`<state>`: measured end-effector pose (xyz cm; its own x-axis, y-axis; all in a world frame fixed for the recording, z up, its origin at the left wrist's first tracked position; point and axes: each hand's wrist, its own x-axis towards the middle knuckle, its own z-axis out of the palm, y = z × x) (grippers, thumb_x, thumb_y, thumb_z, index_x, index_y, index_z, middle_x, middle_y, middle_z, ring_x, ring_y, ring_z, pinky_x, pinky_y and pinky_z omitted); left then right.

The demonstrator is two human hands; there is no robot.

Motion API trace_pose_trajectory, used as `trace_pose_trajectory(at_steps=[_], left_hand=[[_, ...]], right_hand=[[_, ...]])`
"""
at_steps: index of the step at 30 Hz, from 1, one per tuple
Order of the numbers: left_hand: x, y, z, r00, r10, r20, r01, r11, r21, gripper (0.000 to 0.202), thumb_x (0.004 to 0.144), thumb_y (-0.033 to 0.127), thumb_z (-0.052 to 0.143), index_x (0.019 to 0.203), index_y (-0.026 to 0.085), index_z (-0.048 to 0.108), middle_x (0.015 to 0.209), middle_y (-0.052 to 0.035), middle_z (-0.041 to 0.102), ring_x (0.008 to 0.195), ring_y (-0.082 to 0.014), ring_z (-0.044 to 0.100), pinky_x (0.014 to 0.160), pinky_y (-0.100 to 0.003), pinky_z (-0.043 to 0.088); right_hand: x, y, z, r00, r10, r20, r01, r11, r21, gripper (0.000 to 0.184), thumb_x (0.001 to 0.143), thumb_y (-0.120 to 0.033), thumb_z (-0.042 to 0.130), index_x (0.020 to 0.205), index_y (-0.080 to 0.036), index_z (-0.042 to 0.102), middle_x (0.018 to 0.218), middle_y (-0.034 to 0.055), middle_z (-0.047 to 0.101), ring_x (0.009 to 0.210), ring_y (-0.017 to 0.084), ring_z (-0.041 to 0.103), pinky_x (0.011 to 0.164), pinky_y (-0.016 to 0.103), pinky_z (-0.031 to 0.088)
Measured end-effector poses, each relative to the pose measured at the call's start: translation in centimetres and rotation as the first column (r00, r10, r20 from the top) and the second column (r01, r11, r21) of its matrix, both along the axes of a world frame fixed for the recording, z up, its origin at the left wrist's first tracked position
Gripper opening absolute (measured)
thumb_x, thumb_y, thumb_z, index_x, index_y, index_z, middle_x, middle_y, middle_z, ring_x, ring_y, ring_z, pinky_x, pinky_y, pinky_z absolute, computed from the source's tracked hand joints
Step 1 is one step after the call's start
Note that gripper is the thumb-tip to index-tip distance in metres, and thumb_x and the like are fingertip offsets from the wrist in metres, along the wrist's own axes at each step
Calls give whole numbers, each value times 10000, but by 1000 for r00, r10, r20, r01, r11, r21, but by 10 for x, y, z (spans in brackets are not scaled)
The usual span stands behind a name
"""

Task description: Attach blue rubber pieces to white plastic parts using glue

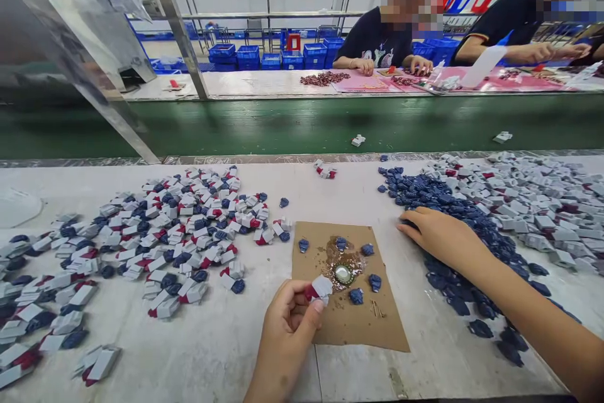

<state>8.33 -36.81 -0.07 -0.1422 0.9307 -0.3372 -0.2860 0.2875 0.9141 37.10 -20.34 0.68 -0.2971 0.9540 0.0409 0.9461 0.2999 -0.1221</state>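
Note:
My left hand (pixel 293 327) pinches a small grey and dark-red plastic piece (pixel 321 290) over the lower left of a brown cardboard sheet (pixel 353 331). On that sheet, several small blue pieces (pixel 356 296) sit around a round dish of clear, shiny liquid (pixel 343 274), with wet smears about it. A few thin pins (pixel 377 309) lie at its lower right. My right hand (pixel 436 236) is at the left edge of a heap of blue pieces (pixel 453 202), its thumb and fingers curled together. Whatever is between those fingertips is mostly hidden.
Grey, red and blue assembled pieces (pixel 189 220) spread across the left of the table. Grey pieces (pixel 557 202) are heaped at far right. Beyond a green strip (pixel 264 126) with two stray pieces, co-workers (pixel 377 38) sit at another bench. A metal post (pixel 179 19) rises at left.

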Motion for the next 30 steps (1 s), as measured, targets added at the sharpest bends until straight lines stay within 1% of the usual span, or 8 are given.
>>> trace_pose_trajectory(at_steps=[3,6,9,13,18,25,27,30], left_hand=[[0,0,1,998,4,56,-3,1000,-9,327,726,454,777,866,171,691,770,-19,655,696,-128,566,584,-209,491],[-2,2,-2,994,-42,101,44,999,-12,336,724,450,784,872,166,682,782,-18,674,686,-114,565,579,-197,501],[-4,3,-5,986,-41,161,42,999,-4,338,718,448,794,872,166,686,759,-8,677,682,-106,575,567,-181,508],[-9,7,-3,964,9,265,2,999,-41,346,692,435,822,861,158,702,763,-14,686,681,-110,615,555,-182,525],[-11,9,7,942,48,332,-17,995,-95,381,620,422,874,839,144,733,757,-28,701,653,-114,643,536,-183,524],[-6,5,18,944,103,313,-68,990,-120,345,617,403,881,830,156,767,762,-44,744,664,-114,668,554,-166,518],[-5,5,18,944,105,313,-73,991,-112,345,620,406,879,832,158,768,749,-35,737,658,-110,661,550,-164,515],[-5,4,17,943,91,319,-60,992,-107,333,638,398,872,833,154,758,767,-35,730,671,-110,654,556,-169,518]], right_hand=[[-3,-2,0,996,61,-68,-65,995,-71,157,843,-317,514,861,-202,620,760,74,672,614,217,620,545,310,449],[-5,-8,2,985,112,-135,-130,983,-133,219,896,-385,509,927,-198,621,714,60,662,620,210,628,565,313,476],[-2,-12,5,970,172,-174,-204,961,-184,286,902,-406,521,1005,-188,675,845,99,698,704,228,663,629,339,504],[6,-11,10,950,240,-202,-285,930,-234,260,891,-279,490,994,-223,721,1024,108,716,862,253,695,730,358,520],[3,-10,11,945,256,-201,-298,929,-218,239,910,-291,485,941,-211,707,974,133,718,831,283,686,712,398,488],[-53,-49,22,888,252,-384,-364,896,-254,230,948,-400,440,1054,-231,555,643,9,622,511,162,555,494,269,394],[-74,-57,24,858,300,-417,-430,863,-264,163,940,-368,433,969,-234,522,562,-31,555,458,145,500,474,250,350],[-98,-57,26,827,405,-390,-531,790,-307,190,927,-302,403,759,-233,457,603,-7,566,485,138,499,492,245,327]])
